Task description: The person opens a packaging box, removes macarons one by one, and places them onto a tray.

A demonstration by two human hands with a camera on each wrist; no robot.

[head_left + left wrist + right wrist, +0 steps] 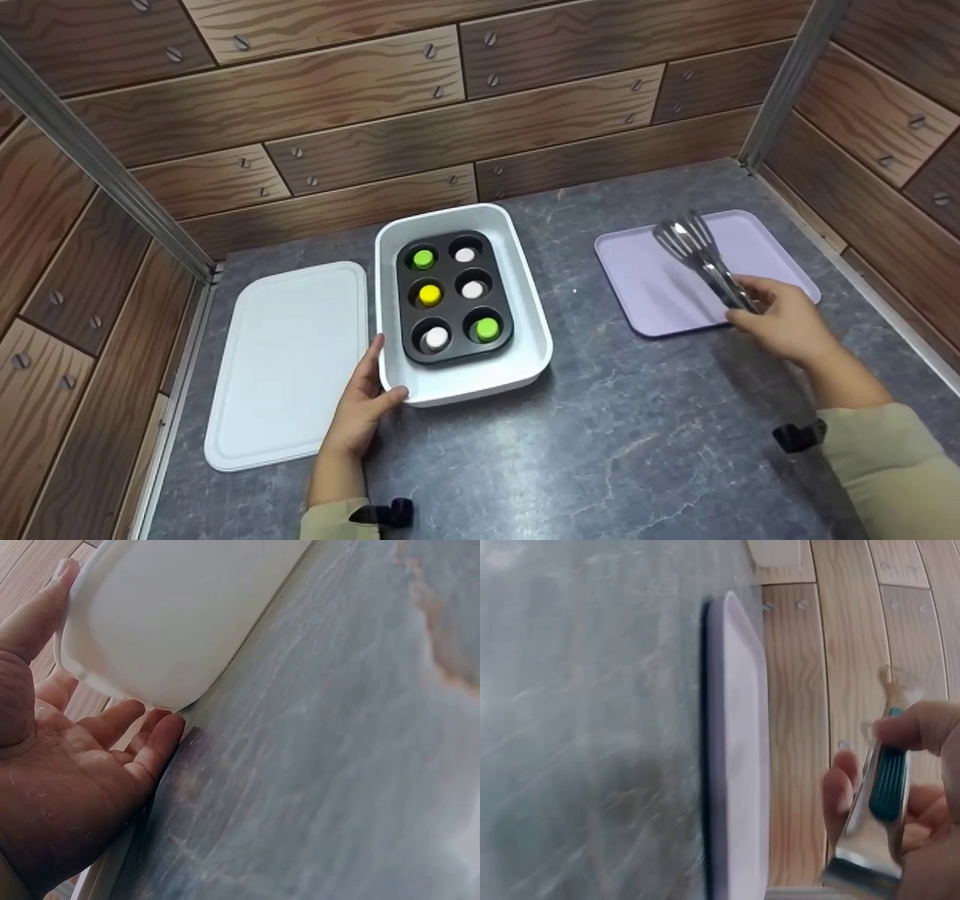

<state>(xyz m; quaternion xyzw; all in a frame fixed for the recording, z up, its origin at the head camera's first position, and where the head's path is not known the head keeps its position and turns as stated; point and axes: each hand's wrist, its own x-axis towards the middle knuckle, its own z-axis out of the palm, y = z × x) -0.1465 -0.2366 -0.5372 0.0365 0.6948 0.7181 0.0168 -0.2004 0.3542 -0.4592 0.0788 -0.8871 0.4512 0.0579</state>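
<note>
My right hand grips metal tongs with slotted heads, held above the lilac tray. In the right wrist view, the thumb lies on a teal grip on the tongs' handle. My left hand holds the near left corner of a deep white container, thumb at the rim and fingers along its outer side. Inside the container sits a dark muffin tin. Its cups hold green pieces, a yellow piece and white pieces, all small and rounded.
A flat white rectangular board with rounded corners lies left of the container, close along its side. Wood-patterned walls enclose the grey marbled table at the back and both sides, with metal posts in the corners.
</note>
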